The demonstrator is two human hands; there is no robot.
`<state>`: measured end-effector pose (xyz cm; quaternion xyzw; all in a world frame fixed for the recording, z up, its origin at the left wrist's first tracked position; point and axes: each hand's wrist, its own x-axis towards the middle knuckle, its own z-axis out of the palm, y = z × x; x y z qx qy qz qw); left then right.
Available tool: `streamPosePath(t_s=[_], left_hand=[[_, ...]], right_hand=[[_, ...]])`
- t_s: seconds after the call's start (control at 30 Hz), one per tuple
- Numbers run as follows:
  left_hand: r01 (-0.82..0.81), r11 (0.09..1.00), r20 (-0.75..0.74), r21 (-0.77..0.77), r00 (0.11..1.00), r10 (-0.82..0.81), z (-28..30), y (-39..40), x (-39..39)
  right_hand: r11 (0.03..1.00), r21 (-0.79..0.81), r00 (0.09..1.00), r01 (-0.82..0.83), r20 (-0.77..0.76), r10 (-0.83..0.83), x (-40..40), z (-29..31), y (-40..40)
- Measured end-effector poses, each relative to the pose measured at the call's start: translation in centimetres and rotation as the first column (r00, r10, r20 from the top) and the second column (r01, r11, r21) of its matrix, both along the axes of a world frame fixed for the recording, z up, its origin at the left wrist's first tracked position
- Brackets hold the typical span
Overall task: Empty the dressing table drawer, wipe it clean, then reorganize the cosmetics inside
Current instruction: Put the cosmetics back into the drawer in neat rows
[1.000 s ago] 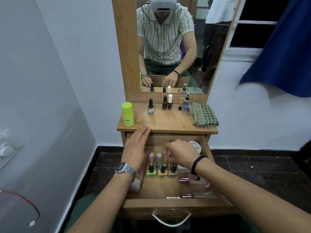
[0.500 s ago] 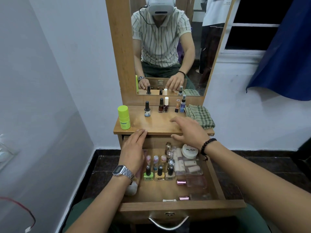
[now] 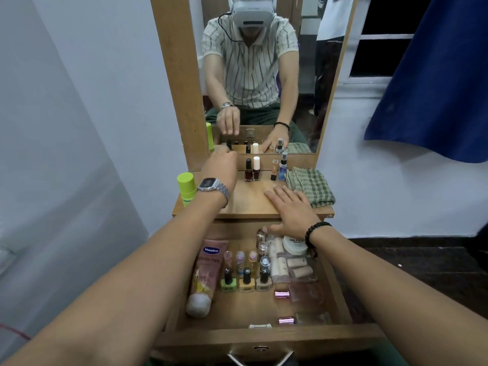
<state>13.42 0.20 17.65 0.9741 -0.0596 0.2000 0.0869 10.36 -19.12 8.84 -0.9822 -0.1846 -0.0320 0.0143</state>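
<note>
My left hand [image 3: 220, 167] is up at the back left of the table top [image 3: 248, 202], close to the mirror [image 3: 264, 75]. My fingers are curled down over a small dark bottle there. The hand hides the bottle, so I cannot tell if I am gripping it. A silver watch [image 3: 211, 186] is on that wrist.

My right hand [image 3: 290, 212] lies flat with its fingers spread, near the front right edge of the table top. It holds nothing. The thumb hangs over the front edge, just above a brown bottle [image 3: 261, 235] in the drawer. A black bead band [image 3: 315, 231] is on that wrist.

The drawer [image 3: 264, 336] is pulled out below the table top and has many things in it. A pink tube [image 3: 204, 276] lies along the left side. Next to it stand three nail polish bottles [image 3: 245, 282] in a row: green, yellow and tan. A white round jar [image 3: 294, 244] sits at the back right corner. Two pink shiny caps [image 3: 282, 294] lie near the front right.

On the table top, a green bottle [image 3: 187, 188] stands at the left edge. Two dark bottles [image 3: 252, 171] stand at the back by the mirror. A folded green cloth [image 3: 310, 187] lies at the right edge.
</note>
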Motion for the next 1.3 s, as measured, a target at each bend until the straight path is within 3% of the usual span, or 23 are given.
streamPosePath(t_s=[0.17,0.47,0.67,0.87,1.13,1.3], left_hand=[[-0.036,0.994,-0.082,0.100,0.996,0.044,0.0,0.6,0.4],[0.175,0.979,-0.028,0.102,0.984,-0.173,-0.5,0.0,-3.8],[0.361,0.927,-0.012,-0.097,0.931,-0.364,-3.5,2.3,-6.8],[0.396,0.911,0.046,-0.112,0.918,-0.393,-5.1,3.4,-9.1],[0.330,0.944,-0.227,0.014,0.920,-0.318,-9.3,4.7,-7.4],[0.348,0.936,-0.304,0.053,0.899,-0.317,-10.5,4.3,-7.0]], right_hand=[[1.000,0.011,1.000,-0.001,-0.006,0.001,0.3,-0.1,0.0],[1.000,0.014,1.000,-0.001,0.003,0.001,0.4,-0.4,0.0],[1.000,0.011,1.000,0.004,0.016,-0.004,0.4,-0.4,0.0],[1.000,-0.009,1.000,0.008,0.020,-0.007,0.4,-0.4,0.0],[1.000,-0.018,1.000,0.006,0.020,-0.005,0.4,-0.3,0.1],[1.000,-0.015,1.000,0.008,0.018,-0.008,0.3,-0.3,0.2]])
